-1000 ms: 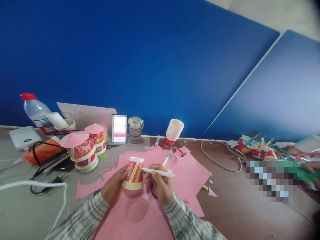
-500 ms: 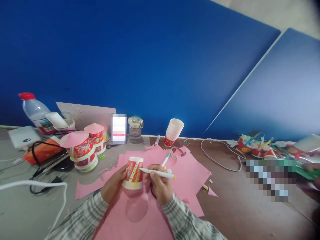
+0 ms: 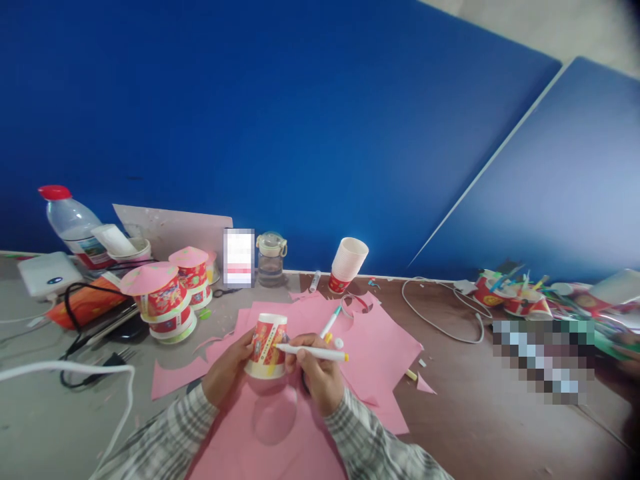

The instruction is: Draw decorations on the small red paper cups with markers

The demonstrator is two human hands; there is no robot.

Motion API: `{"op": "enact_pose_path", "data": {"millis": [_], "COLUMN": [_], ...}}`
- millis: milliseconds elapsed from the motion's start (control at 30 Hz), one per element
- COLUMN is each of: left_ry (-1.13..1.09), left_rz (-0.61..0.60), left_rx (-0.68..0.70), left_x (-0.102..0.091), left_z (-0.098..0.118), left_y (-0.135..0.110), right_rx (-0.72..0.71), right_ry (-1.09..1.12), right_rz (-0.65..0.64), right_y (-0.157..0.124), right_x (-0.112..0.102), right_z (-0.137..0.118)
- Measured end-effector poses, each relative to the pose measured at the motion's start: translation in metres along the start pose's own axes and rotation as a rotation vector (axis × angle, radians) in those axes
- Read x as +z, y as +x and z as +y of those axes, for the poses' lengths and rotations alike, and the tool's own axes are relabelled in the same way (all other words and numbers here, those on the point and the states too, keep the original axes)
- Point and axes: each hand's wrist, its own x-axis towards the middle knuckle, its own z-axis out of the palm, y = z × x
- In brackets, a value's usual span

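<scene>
My left hand (image 3: 227,370) is wrapped round the left side of an upside-down red and white paper cup (image 3: 267,346), held just above a sheet of pink paper (image 3: 300,407). My right hand (image 3: 317,377) pinches a white marker (image 3: 313,353) with a yellow end. Its tip touches the cup's right side. A second marker with a teal tip (image 3: 331,323) lies on the pink paper just behind my right hand.
Finished cup figures with pink cone roofs (image 3: 157,300) stand at left, near a water bottle (image 3: 73,227), black cables (image 3: 83,340) and a white cable (image 3: 65,370). A glass jar (image 3: 271,259) and stacked paper cups (image 3: 347,263) stand by the blue wall. More cups and pens (image 3: 520,297) lie at right.
The marker has dropped slightly and its tip has slid left and down along the cup's side. The cup and my left hand stay in place.
</scene>
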Motion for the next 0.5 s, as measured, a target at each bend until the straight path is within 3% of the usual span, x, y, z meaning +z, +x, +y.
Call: {"op": "enact_pose_path", "data": {"millis": [500], "left_ry": [-0.023], "left_rz": [-0.020], "left_rx": [-0.003], "left_x": [-0.0044], "left_z": [-0.0024], "left_y": [0.0005], "right_rx": [0.037], "right_ry": [-0.029], "right_rz": [-0.013], "right_y": [-0.0049], "right_x": [0.0041], "right_z": [-0.0057]}}
